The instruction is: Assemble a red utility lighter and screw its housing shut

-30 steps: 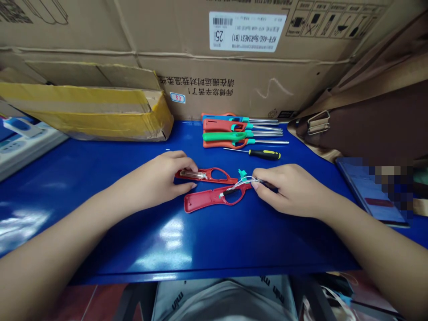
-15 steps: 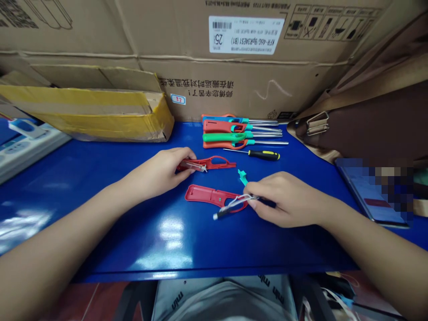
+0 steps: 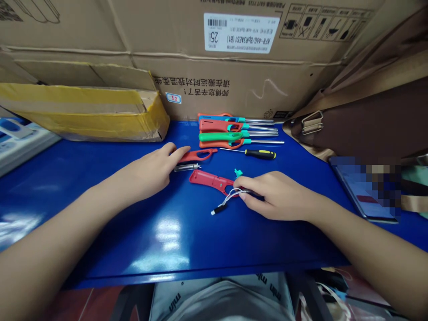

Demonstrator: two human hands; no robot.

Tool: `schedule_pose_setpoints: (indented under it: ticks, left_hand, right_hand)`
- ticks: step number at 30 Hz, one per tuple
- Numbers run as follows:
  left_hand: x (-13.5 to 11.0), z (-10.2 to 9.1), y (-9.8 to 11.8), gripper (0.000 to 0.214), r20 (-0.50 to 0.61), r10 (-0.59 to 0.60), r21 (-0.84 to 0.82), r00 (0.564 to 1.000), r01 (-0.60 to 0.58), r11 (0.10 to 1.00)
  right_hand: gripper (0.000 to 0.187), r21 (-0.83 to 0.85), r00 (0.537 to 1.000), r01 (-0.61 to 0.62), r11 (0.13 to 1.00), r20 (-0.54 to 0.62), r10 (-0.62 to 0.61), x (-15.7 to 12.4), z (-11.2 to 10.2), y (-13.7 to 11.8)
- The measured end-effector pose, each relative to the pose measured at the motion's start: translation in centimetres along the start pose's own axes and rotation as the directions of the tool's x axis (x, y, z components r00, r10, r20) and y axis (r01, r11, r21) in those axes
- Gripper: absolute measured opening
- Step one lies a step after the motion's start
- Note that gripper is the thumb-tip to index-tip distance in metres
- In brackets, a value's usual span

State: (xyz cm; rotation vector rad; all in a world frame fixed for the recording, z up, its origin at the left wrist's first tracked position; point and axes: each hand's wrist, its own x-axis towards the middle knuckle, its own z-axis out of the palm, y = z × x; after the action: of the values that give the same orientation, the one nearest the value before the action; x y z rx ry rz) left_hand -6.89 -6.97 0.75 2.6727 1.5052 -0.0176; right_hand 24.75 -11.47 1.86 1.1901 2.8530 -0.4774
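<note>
My left hand lies on the blue tabletop, its fingertips closed on the end of a red lighter shell half. A small metal tube pokes out just beneath those fingers. My right hand pinches a white wire assembly whose black-and-white tip rests on the table. The second red shell half lies between my hands, touching the wires. A teal trigger piece sits just above my right fingers.
Several assembled lighters are stacked at the back, with a yellow-and-black screwdriver in front of them. Cardboard boxes wall off the rear, and a yellow-taped box stands at the left. A brown bag and a flat device are on the right.
My right hand pulled the wire assembly out of the lower shell half. My left hand shifted the other shell half back and left, and the metal tube now shows below it.
</note>
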Motion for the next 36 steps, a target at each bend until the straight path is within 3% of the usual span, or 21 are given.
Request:
schedule_pose_setpoints:
  ticks: [2, 7, 10, 12, 15, 18, 20, 23, 26, 28, 32, 36]
  left_hand:
    - [0.1, -0.1, -0.1, 0.072, -0.017, -0.024, -0.049, 1.0, 0.023, 0.999]
    - [0.0, -1.3, 0.8, 0.043, -0.112, -0.018, -0.354, 0.993, -0.023, 0.935]
    - [-0.4, -2.2, 2.1, 0.024, 0.008, -0.033, -0.621, 0.999, 0.031, 0.783]
    - [-0.8, -2.5, 2.9, 0.017, 0.12, 0.018, -0.752, 0.993, 0.079, 0.655]
    - [-1.1, -2.4, 3.4, 0.014, 0.213, 0.084, -0.844, 0.973, 0.14, 0.518]
    - [-1.1, -2.2, 3.5, 0.012, 0.26, 0.107, -0.874, 0.96, 0.187, 0.448]
    - [-1.2, -2.0, 3.8, 0.012, 0.294, 0.13, -0.862, 0.947, 0.204, 0.464]
    - [-1.4, -1.7, 4.6, 0.016, 0.288, 0.125, -0.748, 0.95, 0.141, 0.649]
    - [-1.7, -1.3, 5.5, 0.017, 0.149, 0.104, -0.515, 0.983, -0.013, 0.857]
    - [-1.9, -1.1, 5.8, 0.023, 0.033, 0.122, -0.362, 0.992, -0.102, 0.927]
    - [-2.2, -1.1, 5.8, 0.036, -0.094, 0.198, -0.254, 0.976, -0.216, 0.943]
    - [-2.2, -1.1, 5.9, 0.047, -0.162, 0.176, -0.397, 0.971, -0.227, 0.889]
  right_hand:
    - [0.025, -0.025, 0.999, -0.048, 0.999, -0.016, 0.048, 0.2, 0.0, 0.2]
    - [0.031, -0.049, 0.988, -0.128, 0.991, -0.092, 0.123, 0.4, -0.1, 0.8]
    - [0.033, -0.064, 0.981, -0.154, 0.986, -0.126, 0.145, 0.4, -0.2, 1.0]
    - [0.034, -0.071, 0.974, -0.172, 0.983, -0.159, 0.159, 0.3, -0.3, 1.0]
    - [0.032, -0.062, 0.955, -0.209, 0.976, -0.23, 0.19, 0.1, -0.4, 1.2]
    - [0.03, -0.058, 0.921, -0.258, 0.964, -0.317, 0.227, 0.0, -0.7, 1.6]
    - [0.029, -0.032, 0.895, -0.291, 0.956, -0.363, 0.26, -0.2, -1.0, 1.8]
    - [0.03, 0.056, 0.875, -0.288, 0.956, -0.39, 0.287, -0.3, -1.4, 1.8]
    - [0.029, 0.113, 0.883, -0.234, 0.966, -0.392, 0.259, -0.4, -1.5, 1.6]
    - [0.029, 0.122, 0.892, -0.206, 0.971, -0.385, 0.238, -0.4, -1.5, 1.4]
    - [0.03, 0.126, 0.902, -0.189, 0.974, -0.37, 0.223, -0.5, -1.4, 1.0]
    - [0.031, 0.118, 0.914, -0.15, 0.982, -0.363, 0.183, -0.8, -1.2, 0.4]
